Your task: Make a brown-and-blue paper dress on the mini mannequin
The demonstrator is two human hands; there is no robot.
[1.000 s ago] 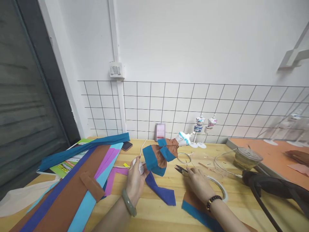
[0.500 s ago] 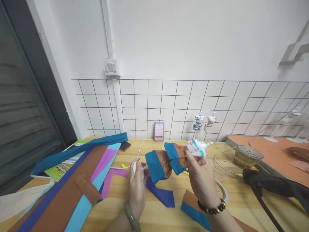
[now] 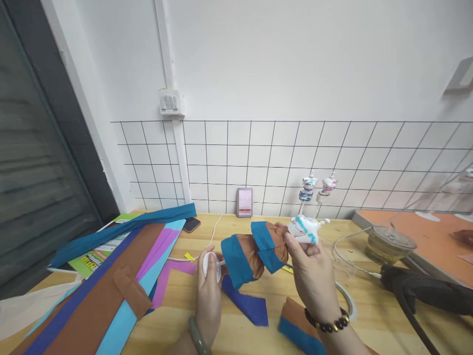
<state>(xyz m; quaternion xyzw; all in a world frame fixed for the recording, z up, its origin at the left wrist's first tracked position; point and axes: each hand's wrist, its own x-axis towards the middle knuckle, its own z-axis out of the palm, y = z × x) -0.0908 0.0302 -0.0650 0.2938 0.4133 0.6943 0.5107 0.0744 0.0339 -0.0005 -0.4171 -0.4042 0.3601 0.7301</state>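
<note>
A white figure (image 3: 303,229) with turquoise trim lies sideways between my hands, its thin stem ending in a white round base (image 3: 211,267). My left hand (image 3: 207,301) is closed on that base, thumb across its flat face. Two gathered tiers of brown and blue crepe paper (image 3: 236,259) surround the stem. With thumb and fingers, my right hand (image 3: 314,276) pinches the brown edge of the upper tier, right beside the figure. Some of the right fingers are hidden behind the paper. Below lie a dark blue paper piece (image 3: 249,305) and a brown-and-blue strip (image 3: 299,328).
Long coloured paper strips (image 3: 111,276) cover the table's left side. Against the tiled wall stand a phone (image 3: 244,202) and two decorated figures (image 3: 307,190). On the right are a black-handled tool (image 3: 424,288), a clear spool (image 3: 389,244) and an orange board (image 3: 421,229) with another person's hand (image 3: 465,237).
The paper tiers have turned slightly, and my right hand sits a little further right and lower. My left hand keeps hold of the base. The view has shifted slightly.
</note>
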